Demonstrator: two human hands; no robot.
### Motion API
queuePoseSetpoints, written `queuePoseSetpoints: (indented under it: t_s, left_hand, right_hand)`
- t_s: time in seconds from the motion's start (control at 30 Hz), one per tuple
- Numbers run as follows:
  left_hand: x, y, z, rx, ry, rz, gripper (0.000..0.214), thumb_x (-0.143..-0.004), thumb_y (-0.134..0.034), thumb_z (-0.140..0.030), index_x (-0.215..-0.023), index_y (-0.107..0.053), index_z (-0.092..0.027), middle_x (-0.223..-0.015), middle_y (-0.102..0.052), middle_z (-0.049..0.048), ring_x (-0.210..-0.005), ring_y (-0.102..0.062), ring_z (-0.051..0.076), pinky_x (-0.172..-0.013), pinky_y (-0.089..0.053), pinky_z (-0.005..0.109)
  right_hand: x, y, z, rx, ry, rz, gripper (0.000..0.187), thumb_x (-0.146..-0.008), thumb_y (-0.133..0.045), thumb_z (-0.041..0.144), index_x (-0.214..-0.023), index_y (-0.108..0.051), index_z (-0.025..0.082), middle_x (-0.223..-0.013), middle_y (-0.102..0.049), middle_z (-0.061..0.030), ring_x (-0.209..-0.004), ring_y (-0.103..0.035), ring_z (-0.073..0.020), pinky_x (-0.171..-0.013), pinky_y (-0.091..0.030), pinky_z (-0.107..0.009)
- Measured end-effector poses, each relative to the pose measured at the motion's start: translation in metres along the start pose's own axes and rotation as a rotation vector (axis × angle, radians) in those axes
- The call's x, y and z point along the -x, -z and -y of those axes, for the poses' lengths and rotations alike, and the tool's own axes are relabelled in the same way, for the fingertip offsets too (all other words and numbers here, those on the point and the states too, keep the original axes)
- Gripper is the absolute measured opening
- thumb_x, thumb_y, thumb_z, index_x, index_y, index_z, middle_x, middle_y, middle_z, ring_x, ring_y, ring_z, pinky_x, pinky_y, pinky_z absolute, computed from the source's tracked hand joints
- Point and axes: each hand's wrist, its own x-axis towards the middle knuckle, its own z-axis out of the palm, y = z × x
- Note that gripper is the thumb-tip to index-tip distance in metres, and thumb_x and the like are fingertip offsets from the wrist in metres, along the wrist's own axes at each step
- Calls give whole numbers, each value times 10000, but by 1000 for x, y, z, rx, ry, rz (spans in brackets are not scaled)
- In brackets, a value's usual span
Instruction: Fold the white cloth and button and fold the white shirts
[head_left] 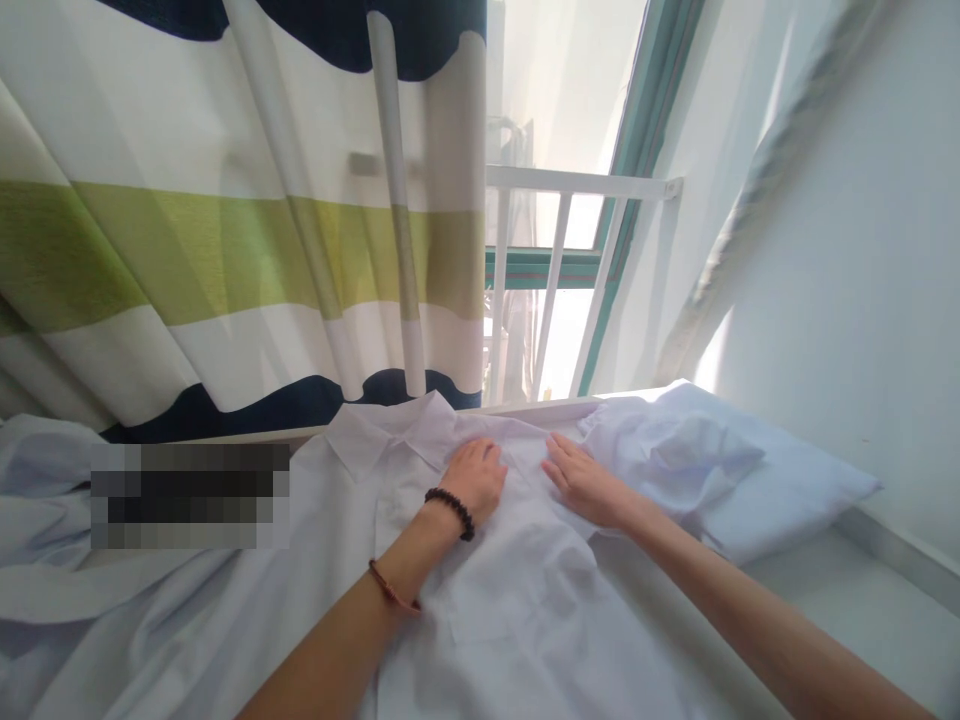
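A white coat (pixel 420 520) with a pointed collar lies spread on the surface in front of me, its cloth wrinkled. My left hand (pixel 474 480), with a dark beaded bracelet at the wrist and a thin reddish band farther up the forearm, rests on the coat just right of the collar. Its fingers lie on the cloth without gripping it. To the right, my right hand (pixel 581 482) is laid on the coat near the shoulder, fingers stretched out. Beside it, bunched white cloth (pixel 675 445) extends to the right; whether this is the coat's sleeve I cannot tell.
Behind the surface hangs a white, green and navy curtain (pixel 315 250). White railing bars (pixel 555 280) stand before a green-framed window. A white wall (pixel 862 300) closes the right side. More crumpled white cloth (pixel 45 510) lies at the left, beside a blurred-out patch.
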Motion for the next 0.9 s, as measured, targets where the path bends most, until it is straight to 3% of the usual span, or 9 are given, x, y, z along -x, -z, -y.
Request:
queuePoseSetpoints:
  t_s: [0.17, 0.23, 0.33, 0.47, 0.6, 0.7, 0.73, 0.8, 0.9]
  left_hand:
    - [3, -12, 8, 7, 22, 69, 577, -959, -289, -414, -1452, -318, -117, -1541, -265, 109, -1428, -203, 264, -1171, -137, 470]
    - [7, -11, 13, -8, 32, 108, 591, -960, -261, -423, -1468, -291, -123, -1554, -228, 90, -1438, -170, 256, -1175, -118, 460]
    - [9, -4, 17, -21, 38, 158, 588, -955, -268, -420, -1467, -290, -132, -1556, -224, 91, -1436, -173, 263, -1166, -140, 459]
    - [-1, 6, 10, -25, 62, 148, 514, -936, -344, -373, -1370, -433, -113, -1483, -371, 158, -1374, -309, 312, -1126, -230, 472]
    - [-17, 7, -6, -16, 54, 68, 409, -932, -345, -309, -1225, -544, -104, -1357, -489, 187, -1289, -408, 315, -1092, -279, 449]
    - [-22, -1, -12, 3, 47, 64, 460, -924, -355, -360, -1280, -498, -107, -1382, -478, 172, -1290, -412, 309, -1089, -284, 455]
    - [-23, -5, -13, 8, 51, 67, 505, -925, -346, -380, -1331, -451, -99, -1422, -441, 170, -1322, -378, 310, -1102, -260, 465]
    - [-22, -12, -12, 16, 57, 73, 590, -933, -309, -416, -1423, -335, -87, -1505, -333, 155, -1392, -272, 304, -1135, -188, 481]
    - [-21, -18, -10, 30, 49, 85, 666, -935, -262, -493, -1483, -235, -115, -1553, -232, 106, -1432, -177, 289, -1156, -113, 494]
  right_hand:
    - [34, -8, 12, -34, 98, -198, 545, -974, -320, 396, -1368, -452, 43, -1480, -366, -200, -1388, -301, -294, -1104, -312, -459]
    - [52, -14, 14, -31, 134, -333, 463, -954, -375, 359, -1298, -524, 87, -1395, -483, -198, -1310, -422, -308, -1042, -381, -469]
    - [76, -18, 14, -63, 118, -449, 312, -957, -353, 294, -1024, -637, 183, -1036, -674, -137, -971, -629, -259, -833, -486, -393]
    - [94, -16, 13, -88, -19, -264, 413, -967, -326, 365, -694, -600, 222, -660, -676, -64, -603, -633, -208, -574, -426, -307]
    - [94, -17, 7, -168, -227, -161, 543, -953, -290, 469, -580, -596, 220, -601, -686, -91, -575, -642, -234, -540, -393, -310]
    - [91, -19, 4, -555, -294, -176, 495, -931, -322, 532, -939, -682, 193, -641, -683, -58, -577, -633, -214, -532, -446, -299]
    - [90, -20, 5, -729, -322, -185, 515, -912, -363, 554, -1171, -608, 183, -728, -698, -55, -565, -626, -199, -491, -455, -288]
    - [88, -21, 8, -1056, -384, -242, 752, -857, -465, 586, -1473, -253, 210, -1040, -676, -101, -593, -630, -176, -394, -452, -259]
    - [84, -20, 13, -1351, -417, -379, 1002, -772, -606, 576, -1506, 26, 323, -1372, -464, -155, -719, -652, -171, -363, -480, -234]
